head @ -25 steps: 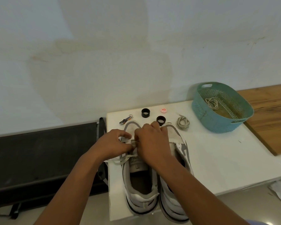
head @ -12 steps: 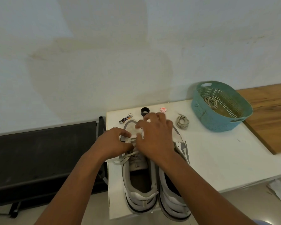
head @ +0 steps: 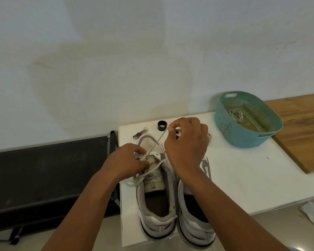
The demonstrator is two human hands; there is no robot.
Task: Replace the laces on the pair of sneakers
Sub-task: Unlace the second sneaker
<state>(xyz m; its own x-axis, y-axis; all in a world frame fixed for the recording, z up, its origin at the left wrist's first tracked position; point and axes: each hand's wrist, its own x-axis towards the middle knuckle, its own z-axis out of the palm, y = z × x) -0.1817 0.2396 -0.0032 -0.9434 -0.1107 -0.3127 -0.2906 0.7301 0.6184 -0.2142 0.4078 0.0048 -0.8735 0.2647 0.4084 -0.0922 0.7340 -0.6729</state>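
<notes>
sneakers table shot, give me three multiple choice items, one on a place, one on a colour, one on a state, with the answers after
1. Where does the teal basket stand?
A. at the far right of the white table
B. on the floor
C. on top of the sneakers

2. What colour is the small ring beyond the left sneaker?
A. red
B. black
C. yellow

3. What is the right hand doing?
A. lying flat on the table
B. pinching a lace drawn taut up from the left sneaker
C. gripping the basket

Answers: 1 A, it sits on the tabletop beside the wooden board. 2 B, the ring is plainly black. 3 B, the lace runs straight from the shoe to its fingertips, while the left hand holds the shoe's front.
</notes>
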